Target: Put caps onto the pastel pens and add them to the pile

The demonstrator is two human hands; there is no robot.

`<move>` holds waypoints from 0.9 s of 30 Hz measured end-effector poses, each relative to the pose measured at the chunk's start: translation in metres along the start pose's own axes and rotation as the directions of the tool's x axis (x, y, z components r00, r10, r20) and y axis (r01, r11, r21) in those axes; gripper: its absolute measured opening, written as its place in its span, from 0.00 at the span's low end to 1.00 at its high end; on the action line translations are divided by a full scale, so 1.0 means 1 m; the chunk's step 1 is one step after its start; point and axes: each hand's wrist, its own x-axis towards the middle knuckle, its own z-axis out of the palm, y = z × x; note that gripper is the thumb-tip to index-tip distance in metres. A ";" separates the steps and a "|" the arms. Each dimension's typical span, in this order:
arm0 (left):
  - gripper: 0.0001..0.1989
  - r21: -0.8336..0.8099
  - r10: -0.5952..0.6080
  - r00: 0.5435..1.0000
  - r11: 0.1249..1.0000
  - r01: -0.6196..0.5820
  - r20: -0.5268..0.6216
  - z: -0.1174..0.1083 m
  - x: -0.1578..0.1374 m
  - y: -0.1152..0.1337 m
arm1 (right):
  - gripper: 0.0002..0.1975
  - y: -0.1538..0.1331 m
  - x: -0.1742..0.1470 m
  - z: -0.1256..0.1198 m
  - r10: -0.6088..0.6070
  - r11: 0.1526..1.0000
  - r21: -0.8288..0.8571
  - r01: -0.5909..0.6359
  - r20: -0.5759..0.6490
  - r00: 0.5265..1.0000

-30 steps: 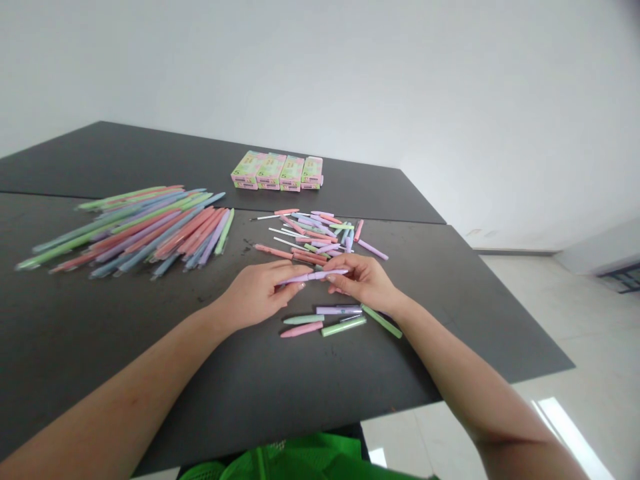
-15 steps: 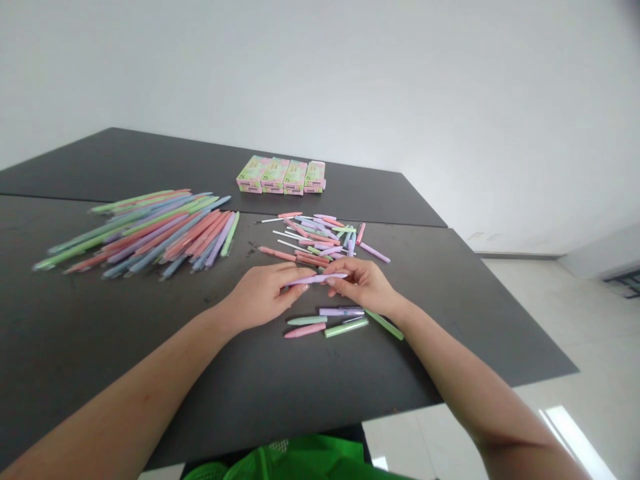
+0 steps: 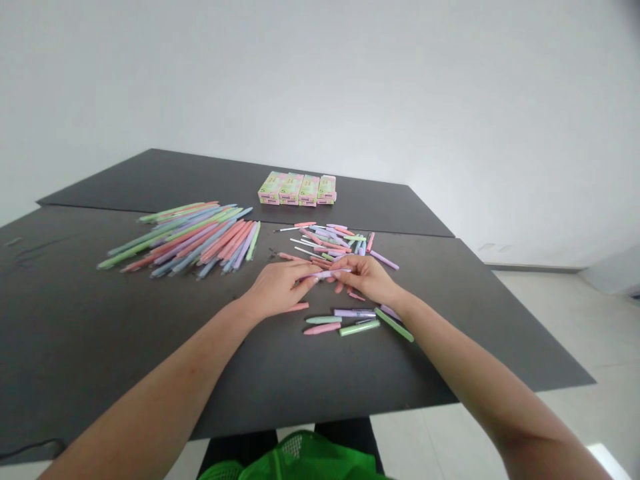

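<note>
Between my two hands lies a purple pen, held roughly level above the dark table. My left hand pinches its left end, and my right hand grips the right end with thumb and fingers. Just beyond my fingers spreads a loose heap of pen parts in pink, purple, green and blue, with thin white refills among them. Closer to me rest a green barrel, a pink piece, a pale green piece and a purple clipped piece.
A large pile of pastel pens lies to the left. Several small pink and green boxes stand in a row at the back. The dark table meets a white wall behind; its right edge drops to a tiled floor.
The view has shifted, so everything on the table sits further right and the far items lower. Both hands still hold the purple pen; a pink piece now shows below my left hand.
</note>
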 end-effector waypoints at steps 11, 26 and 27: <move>0.14 0.076 -0.013 0.999 0.997 0.011 0.030 -0.002 0.001 -0.002 | 0.20 0.019 0.007 0.009 0.034 0.998 0.047 -0.034 0.003 0.999; 0.14 -0.010 0.000 1.000 1.000 0.000 0.009 0.004 0.002 -0.009 | 0.17 0.015 -0.004 0.009 0.000 0.999 -0.047 -0.006 -0.133 0.991; 0.13 -0.006 0.003 1.000 1.000 -0.003 -0.002 0.005 0.002 -0.009 | 0.18 0.016 -0.004 0.009 0.004 0.997 -0.070 -0.013 -0.133 0.991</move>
